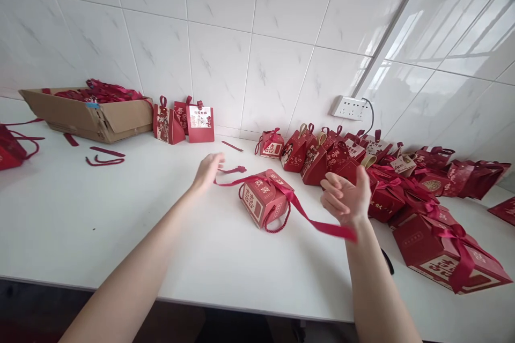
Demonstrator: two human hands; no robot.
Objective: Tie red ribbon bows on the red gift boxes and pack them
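A red gift box (259, 198) with pale Chinese characters sits tilted on the white table between my hands. A dark red ribbon (311, 220) crosses its top and trails out to both sides, and twisted cord handles (278, 223) hang at its sides. My left hand (207, 172) is left of the box, fingers stretched out and slightly blurred, close to the ribbon's left end; I see no grip on it. My right hand (346, 195) is raised to the right, thumb up and fingers loosely curled, holding nothing visible. The ribbon's right end passes just below it, across the wrist.
An open cardboard box (92, 118) full of red ribbons stands at the back left. Several small red gift bags (201, 124) lean by the wall. Many finished boxes crowd the right, including a large bow-tied box (426, 246). Loose strips (107, 151) lie at left. A power strip (351, 107) is on the wall.
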